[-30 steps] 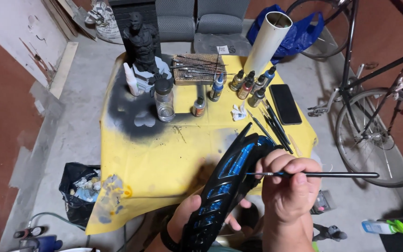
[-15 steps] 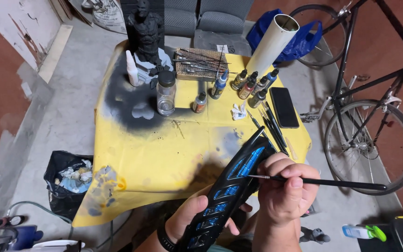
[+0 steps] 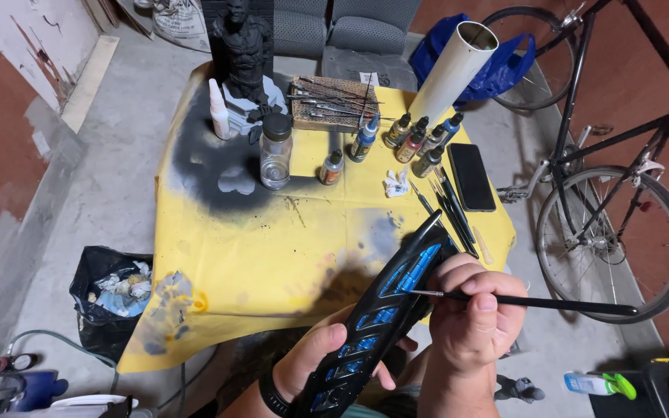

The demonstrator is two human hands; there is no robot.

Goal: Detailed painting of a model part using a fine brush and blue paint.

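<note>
We have raised the black-and-blue part (image 3: 385,310) closer; our left hand (image 3: 315,360) wraps it underneath, our right hand (image 3: 470,317) pinches the brush (image 3: 536,303), whose tip now touches a blue panel

Brush (image 3: 536,303) tip on black-blue piece (image 3: 381,317)

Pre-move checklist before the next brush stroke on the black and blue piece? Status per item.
1. Left hand grips the black and blue piece from below: ok.
2. Right hand pinches the thin brush: ok.
3. Brush tip meets a blue panel on the piece: ok.
4. Paint load on the bristles: cannot tell, too small.
5. Paint bottles upright and apart from the hands on the yellow table cover: ok.
6. Phone out of the brush's way: ok.
</note>
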